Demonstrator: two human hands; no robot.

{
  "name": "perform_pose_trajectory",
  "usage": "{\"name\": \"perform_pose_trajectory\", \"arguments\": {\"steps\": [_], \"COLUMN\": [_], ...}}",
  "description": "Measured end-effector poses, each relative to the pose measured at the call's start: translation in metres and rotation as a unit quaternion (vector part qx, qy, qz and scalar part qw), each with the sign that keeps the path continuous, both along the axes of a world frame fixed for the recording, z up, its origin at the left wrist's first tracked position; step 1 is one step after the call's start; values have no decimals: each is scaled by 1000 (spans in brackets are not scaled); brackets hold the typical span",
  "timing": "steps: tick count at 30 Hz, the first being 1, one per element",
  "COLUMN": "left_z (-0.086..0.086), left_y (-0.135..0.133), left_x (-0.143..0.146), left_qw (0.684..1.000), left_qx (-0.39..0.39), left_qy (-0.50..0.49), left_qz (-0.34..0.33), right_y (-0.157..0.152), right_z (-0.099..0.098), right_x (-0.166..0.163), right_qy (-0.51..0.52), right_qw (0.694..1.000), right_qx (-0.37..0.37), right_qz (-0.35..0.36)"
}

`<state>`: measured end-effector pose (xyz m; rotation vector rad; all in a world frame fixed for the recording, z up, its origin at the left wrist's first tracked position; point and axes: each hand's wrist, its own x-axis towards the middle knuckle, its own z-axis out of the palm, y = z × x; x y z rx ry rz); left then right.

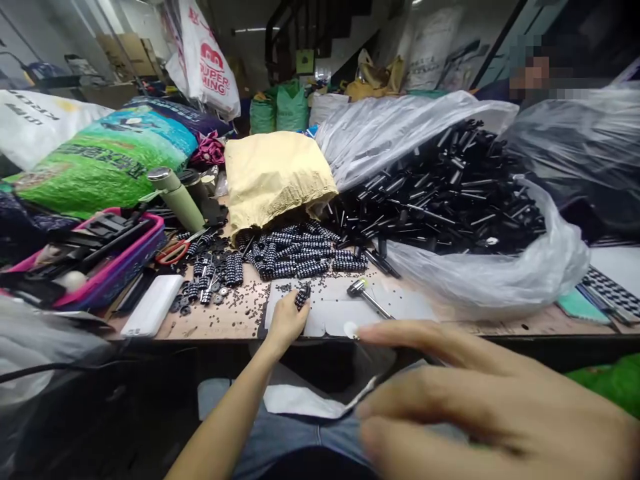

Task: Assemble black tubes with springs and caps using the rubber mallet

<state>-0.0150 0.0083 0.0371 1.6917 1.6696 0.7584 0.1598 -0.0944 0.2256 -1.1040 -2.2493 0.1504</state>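
Note:
My left hand [286, 321] rests at the front edge of the bench, fingers wrapped round a black roller with rows of pale dots [302, 297]. Large and close to the camera, my right hand [480, 400] reaches in from the right with fingers stretched and apart, and nothing shows in it. A small white disc [351, 329] appears just past its index fingertip. Between and beyond the hands, a small hammer [369, 298] lies on a white sheet [327, 307]. Behind my left hand is a pile of similar dotted rollers [295, 253].
Black plastic parts [440, 193] spill from a clear plastic bag [480, 287]. A yellow sack [280, 177] stands behind the rollers. Leftward are red-handled scissors [174, 252], a white box [153, 308], a green flask [181, 203] and a pink-rimmed basket [110, 267]. A person [545, 73] is at the back right.

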Motion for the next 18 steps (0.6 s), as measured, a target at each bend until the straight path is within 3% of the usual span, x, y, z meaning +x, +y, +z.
{"name": "perform_pose_trajectory", "arguments": {"steps": [2,5,10,18], "left_z": [3,9,16,6], "left_y": [0,-3,-8,-5], "left_x": [-1,2,16,19], "left_qw": [992,956,921,866], "left_qx": [5,-32,-92,-162], "left_qy": [-125,-289,-379,-473], "left_qz": [6,26,8,2], "right_y": [18,55,86,83], "right_z": [-18,-62,-135,-172], "right_x": [5,1,-18,-7], "right_qy": [3,-24,-98,-37], "right_qw": [999,998,988,988], "right_qx": [-10,-52,-121,-147], "right_qz": [38,15,2,-8]}}
